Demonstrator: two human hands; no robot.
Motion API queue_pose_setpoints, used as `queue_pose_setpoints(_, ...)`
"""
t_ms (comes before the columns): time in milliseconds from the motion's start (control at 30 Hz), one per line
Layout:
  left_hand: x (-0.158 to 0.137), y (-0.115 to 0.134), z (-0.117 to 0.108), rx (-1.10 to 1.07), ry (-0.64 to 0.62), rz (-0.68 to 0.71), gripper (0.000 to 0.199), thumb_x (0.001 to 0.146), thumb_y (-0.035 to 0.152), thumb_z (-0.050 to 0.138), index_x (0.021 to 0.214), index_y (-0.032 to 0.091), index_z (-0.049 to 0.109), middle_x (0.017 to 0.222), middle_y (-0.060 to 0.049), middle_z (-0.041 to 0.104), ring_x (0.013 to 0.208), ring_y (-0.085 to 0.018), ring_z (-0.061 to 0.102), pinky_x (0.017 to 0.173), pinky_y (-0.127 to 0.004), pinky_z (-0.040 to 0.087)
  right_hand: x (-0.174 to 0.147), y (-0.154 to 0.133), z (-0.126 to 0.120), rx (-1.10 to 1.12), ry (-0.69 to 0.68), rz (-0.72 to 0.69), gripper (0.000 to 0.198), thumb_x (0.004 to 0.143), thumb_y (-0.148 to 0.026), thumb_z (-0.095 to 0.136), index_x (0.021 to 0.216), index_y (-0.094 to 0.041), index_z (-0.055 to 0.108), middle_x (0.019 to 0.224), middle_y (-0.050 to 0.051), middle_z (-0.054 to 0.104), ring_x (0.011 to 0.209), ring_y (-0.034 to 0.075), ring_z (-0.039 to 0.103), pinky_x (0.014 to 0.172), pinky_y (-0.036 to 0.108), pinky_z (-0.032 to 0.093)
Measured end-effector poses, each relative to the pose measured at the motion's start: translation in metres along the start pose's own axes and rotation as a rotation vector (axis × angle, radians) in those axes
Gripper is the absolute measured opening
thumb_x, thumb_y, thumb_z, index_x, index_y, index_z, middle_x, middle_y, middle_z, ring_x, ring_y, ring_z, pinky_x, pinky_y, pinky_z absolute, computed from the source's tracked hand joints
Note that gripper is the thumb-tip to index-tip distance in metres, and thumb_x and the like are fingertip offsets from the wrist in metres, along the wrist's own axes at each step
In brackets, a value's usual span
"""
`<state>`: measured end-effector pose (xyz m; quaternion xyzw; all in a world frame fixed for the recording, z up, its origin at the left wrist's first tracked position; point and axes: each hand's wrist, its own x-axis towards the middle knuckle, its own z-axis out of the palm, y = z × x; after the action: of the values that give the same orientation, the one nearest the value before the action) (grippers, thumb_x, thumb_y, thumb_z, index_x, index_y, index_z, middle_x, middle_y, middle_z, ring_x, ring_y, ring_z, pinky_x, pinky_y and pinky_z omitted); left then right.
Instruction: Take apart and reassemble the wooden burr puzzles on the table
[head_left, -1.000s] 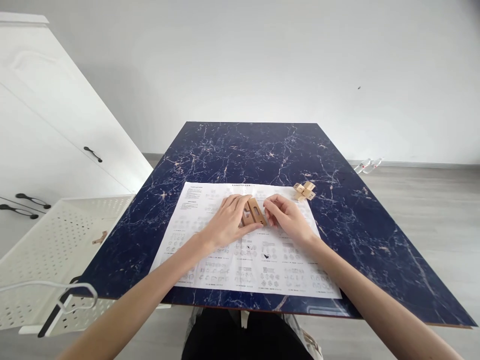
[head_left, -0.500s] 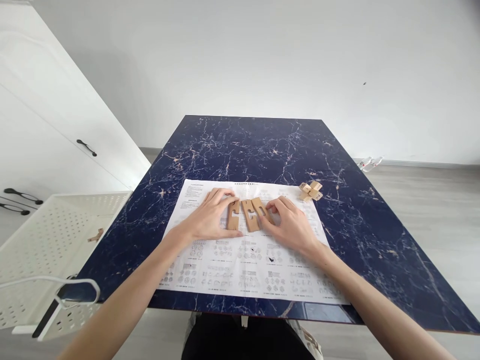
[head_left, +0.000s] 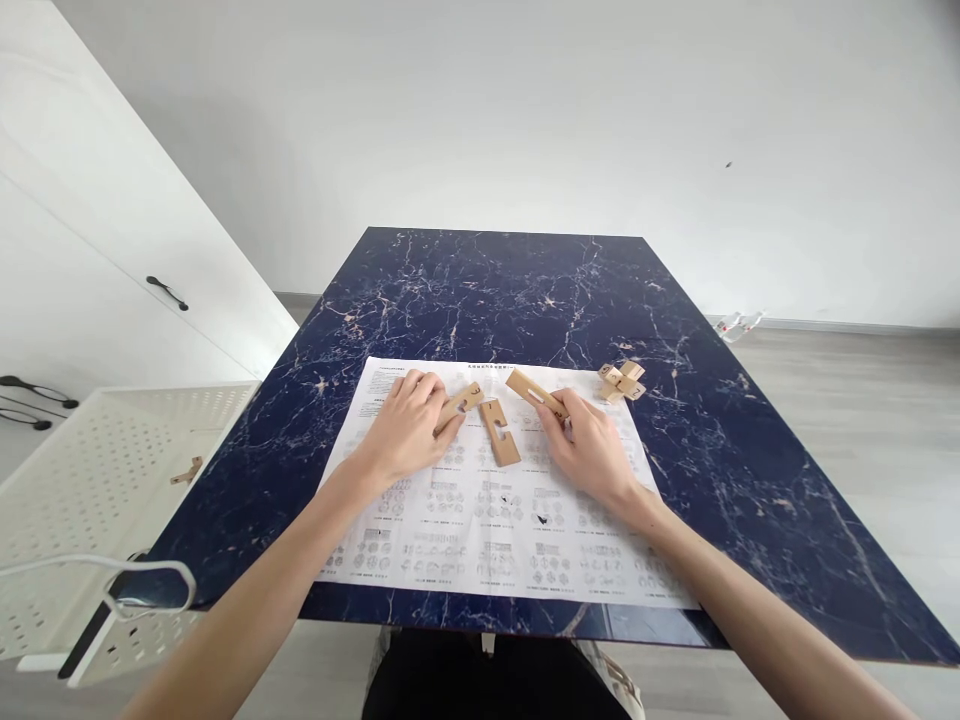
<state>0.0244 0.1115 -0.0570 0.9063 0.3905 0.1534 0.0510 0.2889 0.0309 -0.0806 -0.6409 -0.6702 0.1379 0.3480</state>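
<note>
My left hand (head_left: 409,422) is closed around one end of a notched wooden puzzle piece (head_left: 466,398) marked 3, whose free end points up and to the right. In my right hand (head_left: 589,443) is a slotted wooden puzzle piece (head_left: 519,382), gripped near its lower right end and tilted toward the upper left. Between the hands, a notched wooden piece (head_left: 504,451) marked 1 lies on the printed instruction sheet (head_left: 465,560). My fingers hide part of both held pieces.
An assembled wooden block puzzle (head_left: 622,381) sits by the sheet's upper right corner on the dark blue marbled table (head_left: 480,290). At left stands a white perforated basket (head_left: 82,470) with a small wooden piece (head_left: 187,471) and a white cable (head_left: 150,565).
Both hands have taken hold of a piece and lifted it: the left piece has turned rightward, the right one leans left. The piece marked 1 stays on the sheet.
</note>
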Motion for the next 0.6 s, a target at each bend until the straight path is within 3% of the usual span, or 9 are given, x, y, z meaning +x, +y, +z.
queue_pose_setpoints(133,0.000,0.009,-0.004,-0.209,0.016,-0.111,0.036,0.112,0.040,0.036,0.090,0.018,0.057,0.086,-0.006,0.059,0.079,-0.022,0.055,0.077,-0.040,0.047,0.000,-0.006,-0.004,0.140,0.013,0.063,0.020,0.108,-0.039,0.046,0.097,-0.023,0.052,0.070,-0.001,0.061,0.055,0.017,0.052,0.055,0.029,0.035)
queue_pose_setpoints(233,-0.001,0.025,-0.009,-0.679,-0.149,-0.237,0.042,0.113,0.051,0.032,0.092,0.020,0.051,0.070,0.003,0.045,0.058,-0.014,0.041,0.060,-0.031,0.037,-0.003,-0.010,-0.005,0.200,0.014,0.051,0.020,0.109,-0.038,0.044,0.099,-0.023,0.053,0.072,-0.001,0.061,0.058,0.017,0.054,0.056,0.028,0.038)
queue_pose_setpoints(367,-0.002,0.045,-0.011,-1.169,-0.364,-0.253,0.039,0.112,0.054,0.035,0.107,0.020,0.053,0.076,0.004,0.040,0.061,-0.012,0.035,0.061,-0.030,0.035,-0.007,-0.012,-0.001,0.250,-0.034,-0.001,0.023,0.112,-0.038,0.039,0.110,-0.022,0.055,0.078,0.001,0.062,0.064,0.018,0.057,0.058,0.029,0.042)
queue_pose_setpoints(467,-0.002,0.049,-0.008,-1.304,-0.416,-0.259,0.036,0.112,0.051,0.039,0.124,0.020,0.055,0.081,0.003,0.041,0.065,-0.013,0.035,0.064,-0.030,0.037,-0.009,-0.011,0.001,0.244,-0.081,-0.063,0.028,0.113,-0.036,0.036,0.127,-0.021,0.055,0.083,0.002,0.064,0.066,0.018,0.059,0.060,0.030,0.045)
queue_pose_setpoints(600,-0.003,0.047,-0.005,-1.342,-0.416,-0.248,0.037,0.112,0.051,0.042,0.128,0.021,0.056,0.080,0.004,0.037,0.065,-0.013,0.032,0.062,-0.030,0.033,-0.010,-0.010,0.002,0.190,-0.099,-0.125,0.037,0.113,-0.033,0.035,0.144,-0.020,0.051,0.088,0.005,0.068,0.069,0.020,0.063,0.061,0.031,0.050)
